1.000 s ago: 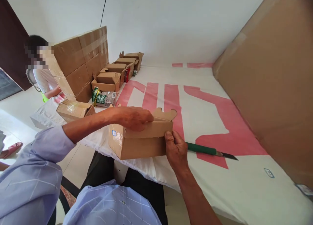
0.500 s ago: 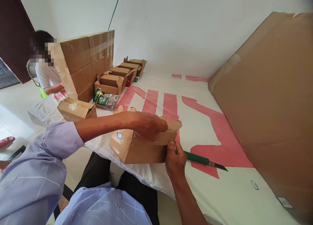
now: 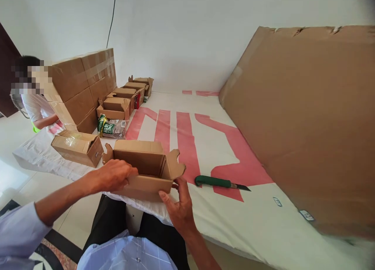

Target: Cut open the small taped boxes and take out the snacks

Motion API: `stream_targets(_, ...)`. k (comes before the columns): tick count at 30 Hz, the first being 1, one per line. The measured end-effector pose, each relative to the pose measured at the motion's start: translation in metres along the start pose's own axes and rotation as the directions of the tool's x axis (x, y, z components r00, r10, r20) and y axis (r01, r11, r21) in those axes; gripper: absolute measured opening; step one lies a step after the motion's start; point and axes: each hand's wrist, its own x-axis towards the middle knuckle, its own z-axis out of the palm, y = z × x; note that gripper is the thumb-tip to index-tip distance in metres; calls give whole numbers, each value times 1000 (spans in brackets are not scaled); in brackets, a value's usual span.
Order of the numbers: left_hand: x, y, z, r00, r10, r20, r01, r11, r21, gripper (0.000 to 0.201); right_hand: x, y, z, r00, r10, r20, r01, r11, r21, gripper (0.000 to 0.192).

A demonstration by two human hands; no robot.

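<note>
A small cardboard box [image 3: 137,186] sits in front of me at the table's near edge. Its top is open and I can see inside, with a torn flap raised at each end. My left hand [image 3: 115,174] is closed over the near wall's top edge on the left; its fingertips are partly hidden. At the right near corner my right hand [image 3: 180,205] grips the box, thumb on the near wall and fingers round the end. A green-handled knife [image 3: 218,181] lies to the right, its blade pointing right.
A taped box [image 3: 77,147] stands to the left, with stacked cartons [image 3: 88,90] behind it. A row of open boxes [image 3: 114,108] runs toward the wall, beside a green-and-clear packet [image 3: 113,127]. One large carton [image 3: 301,125] fills the right. A person [image 3: 36,102] sits at far left.
My left hand has moved left from the box's top, and the flaps there now stand apart, showing the inside. My right hand's fingers have loosened slightly. The view has turned right.
</note>
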Motion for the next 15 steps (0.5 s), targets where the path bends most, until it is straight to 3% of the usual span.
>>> stream_targets(3, -19, 1, 24, 995, 18, -102, -9, 996, 89, 22, 0, 4, -3, 993, 47, 108, -51, 998, 42, 86)
stream_targets(5, -35, 2, 35, 948, 53, -314, -29, 996, 81, 26, 4, 4, -8, 974, 78, 215, -91, 995, 50, 98)
stream_targets(6, -45, 0, 40, 889, 27, -456, -3, 999, 54, 27, 7, 3, -12, 960, 88, 265, -102, 994, 42, 101)
stream_targets(8, -64, -7, 52, 702, -153, -696, 139, 987, -77, 24, 12, 1, -18, 934, 97, 343, -112, 993, 23, 107)
stream_targets(10, -79, -19, 67, 502, -429, -751, 294, 901, -318, 19, 16, -1, -21, 912, 99, 398, -118, 993, 23, 113)
stream_targets(11, -83, -25, 75, 448, -553, -703, 324, 833, -448, 22, 18, -2, -22, 902, 98, 420, -121, 992, 29, 115)
stream_targets(12, -85, -30, 85, 440, -648, -622, 311, 759, -572, 29, 20, -2, -22, 893, 98, 440, -125, 992, 33, 115)
stream_targets(13, -84, -34, 94, 474, -705, -527, 263, 684, -680, 38, 21, -1, -22, 886, 99, 453, -129, 991, 37, 115)
stream_targets(15, -75, -39, 108, 602, -706, -373, 128, 547, -827, 49, 25, 2, -21, 876, 104, 470, -142, 989, 46, 114)
